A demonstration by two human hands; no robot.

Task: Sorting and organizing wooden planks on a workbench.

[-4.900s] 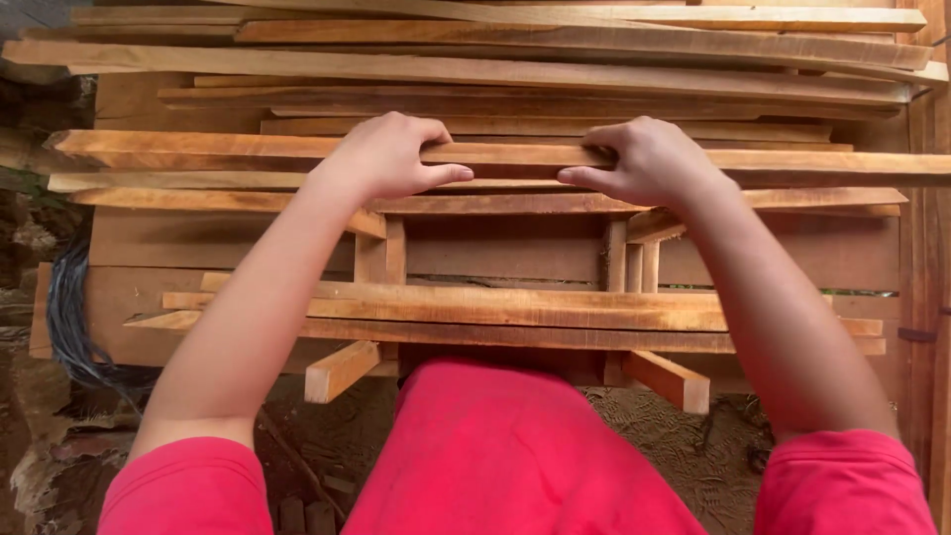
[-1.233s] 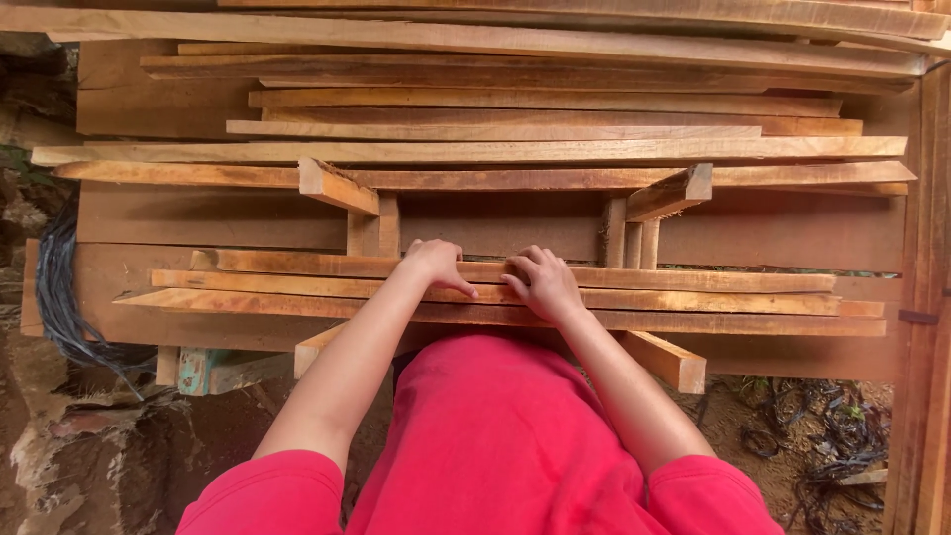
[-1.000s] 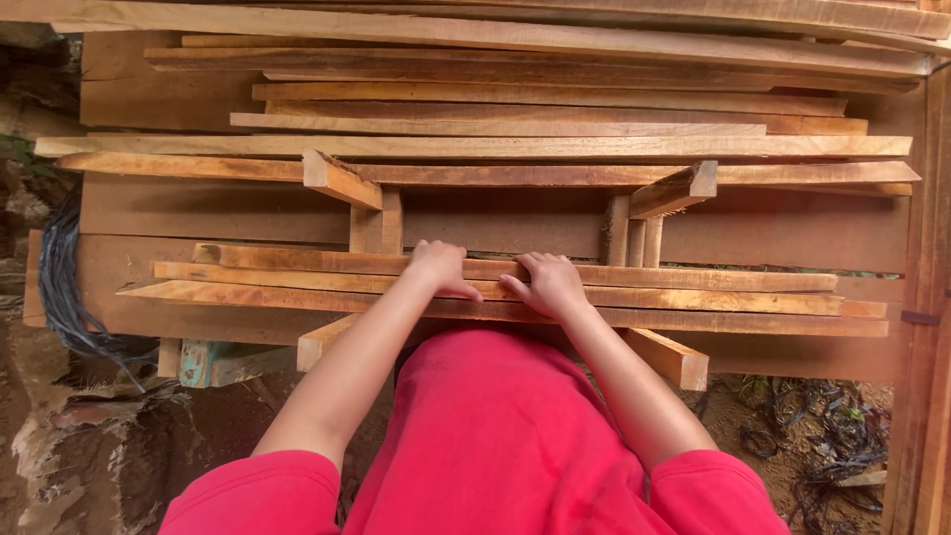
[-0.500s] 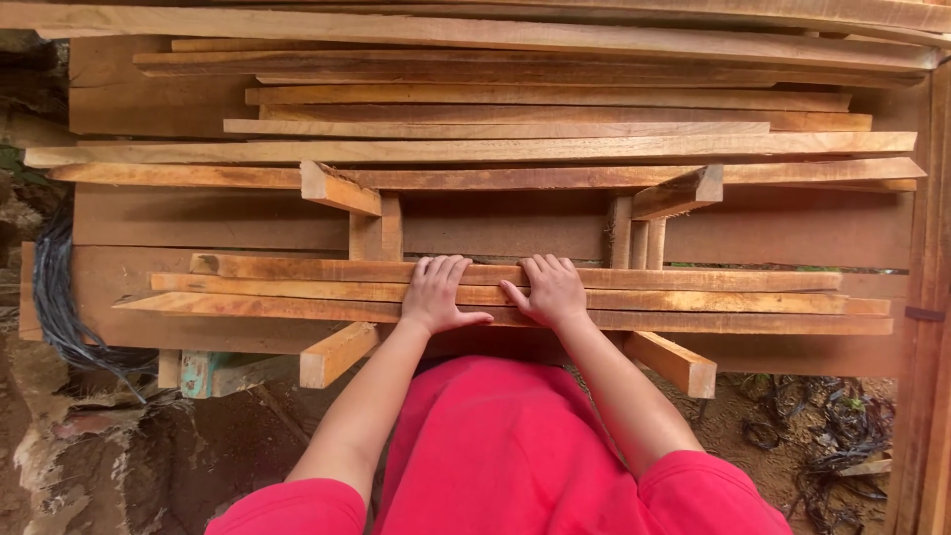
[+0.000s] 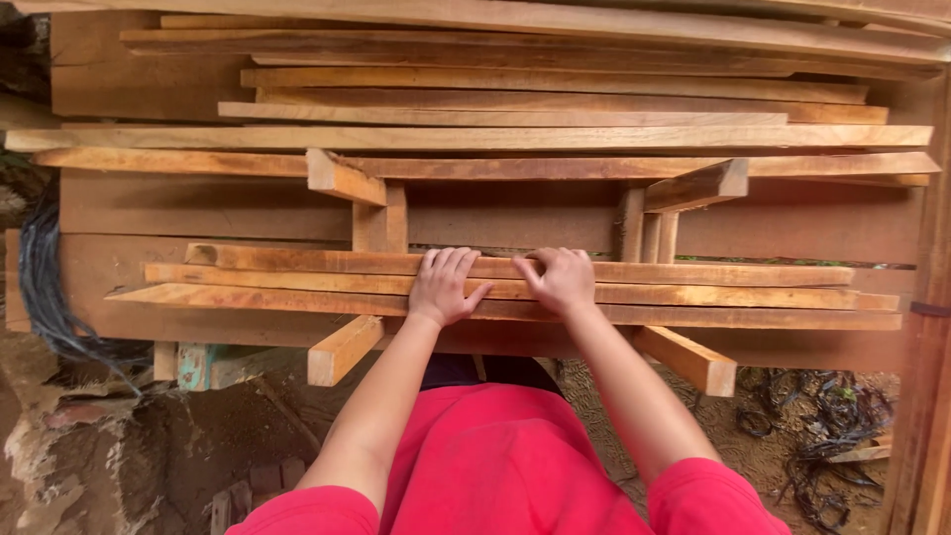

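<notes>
wooden rack [image 5: 342, 178] over dirt floor [image 5: 693, 416], black cables [image 5: 45, 287] at left; left hand [image 5: 443, 285] and right hand [image 5: 562, 280] lie flat, open, on slats [image 5: 693, 295].

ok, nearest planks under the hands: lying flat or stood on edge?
Flat. The nearest planks lie broad face up in overlapping layers; left hand and right hand rest on top.

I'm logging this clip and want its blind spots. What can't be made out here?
Head view:
- Palms of left hand and right hand: pressed down on the slats.
- Upper planks: cut by the top edge.
- Black bundle: cut by the left edge, kind unclear.
</notes>
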